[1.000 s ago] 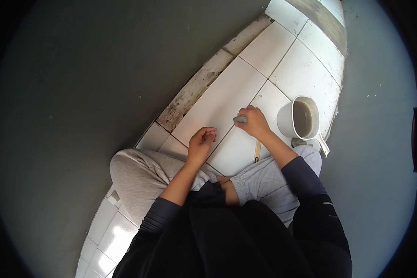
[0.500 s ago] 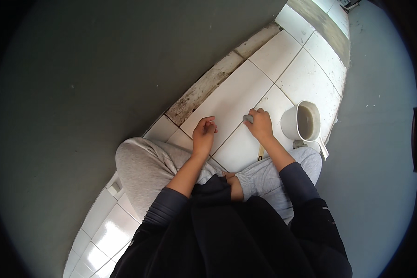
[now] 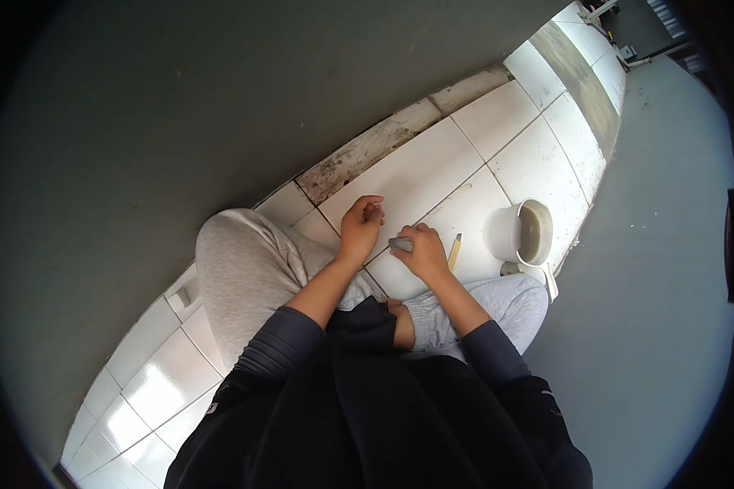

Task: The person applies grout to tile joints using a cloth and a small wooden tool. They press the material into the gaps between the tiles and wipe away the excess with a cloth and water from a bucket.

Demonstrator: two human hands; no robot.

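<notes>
My right hand [image 3: 422,251] is closed around a grey stone-like lump [image 3: 400,244], which sticks out past the thumb on its left side. My left hand [image 3: 360,229] is raised just left of it, fingers curled in. A greyish-brown patch shows inside those fingers, too small to tell whether it is a held piece or a smear. Right of my right hand, a slim yellowish tool with a dark tip [image 3: 455,251] lies on the white tiles [image 3: 473,220]. Farther right stands a white dipper [image 3: 504,233] of murky water, its handle pointing toward me.
Grey lumps [image 3: 510,269] sit beside the dipper near my right knee. My crossed legs [image 3: 249,277] border the near side. A dark grey wall [image 3: 179,122] rises on the left with a stained ledge [image 3: 367,149] at its foot; a paler wall [image 3: 644,285] is on the right.
My right hand has come nearer with the grey lump, away from the dipper, uncovering the yellowish tool. My left hand stays curled in about the same place. The whole view has shifted slightly.
</notes>
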